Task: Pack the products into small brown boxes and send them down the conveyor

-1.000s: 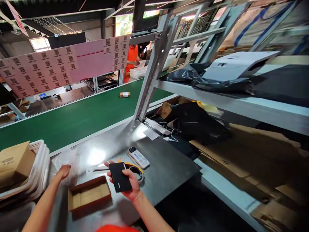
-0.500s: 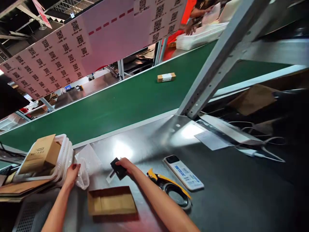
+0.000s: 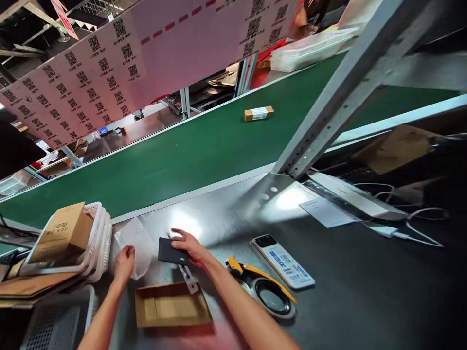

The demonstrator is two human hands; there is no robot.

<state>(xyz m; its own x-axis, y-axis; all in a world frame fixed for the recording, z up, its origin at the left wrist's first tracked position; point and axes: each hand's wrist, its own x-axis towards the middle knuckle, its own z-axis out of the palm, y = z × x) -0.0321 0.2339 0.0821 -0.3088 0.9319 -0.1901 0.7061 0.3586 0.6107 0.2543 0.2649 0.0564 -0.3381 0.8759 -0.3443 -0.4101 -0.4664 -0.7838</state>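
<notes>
My right hand [image 3: 191,249] holds a flat black rectangular piece [image 3: 168,251], wallet-like in look, above the metal table. A narrow clear-and-grey strip [image 3: 188,279] hangs below it, over the edge of a small open cardboard box [image 3: 166,310]. To the left, my left hand [image 3: 124,265] is closed in a pinch at the edge of a clear plastic bag [image 3: 140,248]. That bag lies flattened on the table. Beside my right forearm is a tape dispenser [image 3: 272,294] with yellow parts, and past it a phone [image 3: 283,262] lies with its camera side up.
Stacked white baskets [image 3: 104,243] with a cardboard carton [image 3: 63,236] stand at the left, above a grey crate [image 3: 54,323]. Behind the table runs a green conveyor belt [image 3: 164,165] carrying a small box [image 3: 259,113]. A metal post [image 3: 328,107] rises at the right, near papers [image 3: 328,211] and cables.
The plastic bag now lies flatter, and my left hand has moved right along it. My right hand has turned the black piece level; the strip now hangs near the box.
</notes>
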